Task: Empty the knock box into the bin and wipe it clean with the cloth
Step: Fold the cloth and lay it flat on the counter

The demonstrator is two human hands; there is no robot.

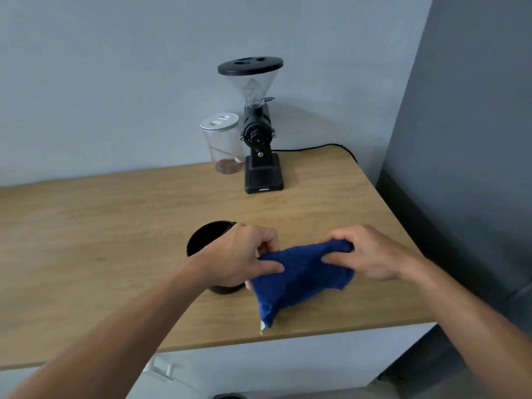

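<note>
Oak-coloured wood fills the middle of the frame: the long wooden countertop (115, 231) runs from the left edge to a rounded corner at the right, with a pale grey wall behind it and a darker grey panel down the right side. My two bare forearms come up from the bottom corners and meet just below centre.

At the upper centre, near the wall, stands the black electric coffee grinder (260, 133) with its clear funnel hopper and flat black lid; its black power cord (322, 146) trails off to the right along the counter. Touching or just beside the grinder's left side is a clear plastic jar with a white lid (223, 144), a spoon and a little brown residue showing at its bottom.

The deep blue cloth (302, 279) hangs stretched between my hands and droops toward the counter's front edge, a white tag at its lowest corner. The round black knock box (205, 239) sits upright on the counter just left of the cloth, largely hidden behind my left wrist.

My left hand (244, 254) pinches the cloth's left end between thumb and fingers. My right hand (365, 253) is closed around the bunched right end.
</note>
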